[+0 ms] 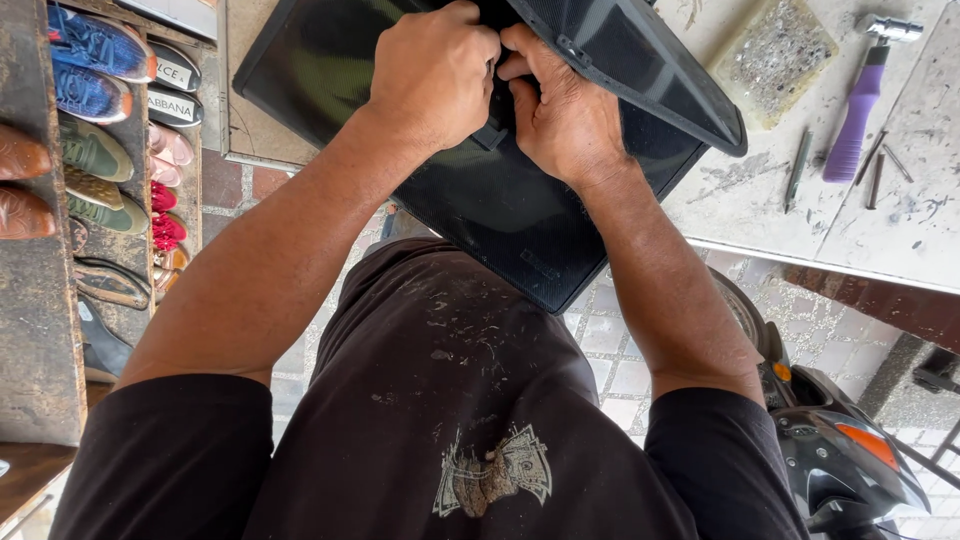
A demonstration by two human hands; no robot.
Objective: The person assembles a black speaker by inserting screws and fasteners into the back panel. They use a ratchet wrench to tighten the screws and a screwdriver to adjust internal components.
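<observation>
We are gripping a black bag (480,210) with both hands — left hand (435,70) and right hand (565,115) clenching its middle clasp — holding it over the desk (760,190) edge, a purple hammer (858,110) lying nearby.

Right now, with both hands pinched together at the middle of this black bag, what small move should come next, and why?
Probably keep the left hand pressing the black textured flat bag down while the right hand works the small black tab between the fingertips. Both hands meet at that one spot under the raised black flap, and the bag overhangs the pale worktop, so it may slip.
</observation>
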